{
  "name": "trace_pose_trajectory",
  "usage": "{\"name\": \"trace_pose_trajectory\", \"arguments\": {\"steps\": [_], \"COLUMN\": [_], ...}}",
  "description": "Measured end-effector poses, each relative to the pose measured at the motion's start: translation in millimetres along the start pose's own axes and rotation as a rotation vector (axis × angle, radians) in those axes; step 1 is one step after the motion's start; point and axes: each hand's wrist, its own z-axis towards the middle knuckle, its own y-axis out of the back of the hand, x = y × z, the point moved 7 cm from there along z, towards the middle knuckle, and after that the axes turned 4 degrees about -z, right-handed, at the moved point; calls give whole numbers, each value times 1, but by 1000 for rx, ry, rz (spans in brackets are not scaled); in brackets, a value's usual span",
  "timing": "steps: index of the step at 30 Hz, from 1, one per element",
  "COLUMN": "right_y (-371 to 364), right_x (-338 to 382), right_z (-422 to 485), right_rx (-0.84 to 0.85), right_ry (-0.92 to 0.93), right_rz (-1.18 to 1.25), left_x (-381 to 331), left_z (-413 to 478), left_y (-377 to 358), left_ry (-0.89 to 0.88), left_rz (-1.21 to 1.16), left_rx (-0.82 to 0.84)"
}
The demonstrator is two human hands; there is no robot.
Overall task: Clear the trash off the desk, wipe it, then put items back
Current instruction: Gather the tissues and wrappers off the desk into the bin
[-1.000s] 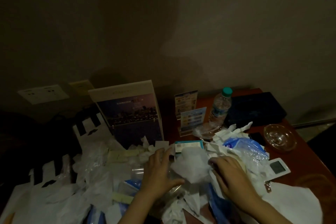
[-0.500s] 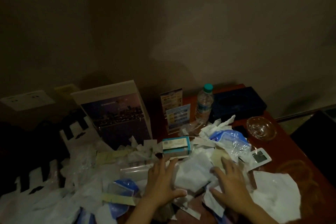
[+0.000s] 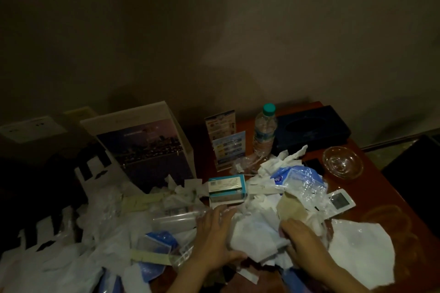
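The room was dim. A plain beige wall (image 3: 238,43) rose behind a reddish wooden desk (image 3: 390,202); wall sockets (image 3: 31,127) sat left.

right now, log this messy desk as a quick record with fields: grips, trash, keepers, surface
left grip: fingers flat against crumpled white tissue wad, thumb under its near edge
right grip: on the wad's right side, fingertips buried in paper
trash: white paper scraps and clear plastic wrappers heaped mid-desk
keepers: clear plastic water bottle with green cap, round clear glass dish, white remote with small screen, dark blue tissue box
surface: reddish-brown wooden desk, bare only at right
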Motion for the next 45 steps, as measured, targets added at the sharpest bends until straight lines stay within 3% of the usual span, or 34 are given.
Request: {"name": "trace_pose_trajectory", "arguments": {"steps": [4,9,13,16,21,29,33,36,40,45], "right_y": [24,60,66,48,19,1,-17,7,30,34], "right_x": [13,9,-28,-55,-75,-77,-93,-88,-93,-104], "right_z": [-5,-27,-56,-69,-76,-80,-76,-72,-71,-67], "right_rx": [-60,-232,-263,-117,32,-11,19,-154,-253,-251], "right_ry": [96,65,-240,-520,-668,-600,-423,-300,-273,-302], "right_rz": [-54,-110,-176,-123,-32,-179,-91,-17,62,113], "left_x": [-9,-19,-26,-34,-52,-71,-75,-79,-86,-97], "left_z": [0,-3,-2,1,9,26,34,41,48,61], "left_y": [3,1,-1,-7,-19,-37,-42,-45,-51,-58], "left_ry": [-25,-57,-69,-88,-88,-38,-17,-44,-73,-45], "left_rz": [-5,38,40,53,60,59,73,50,-11,-21], "left_rx": [-5,-17,-18,-31,32,47,45,32,50,66]}}
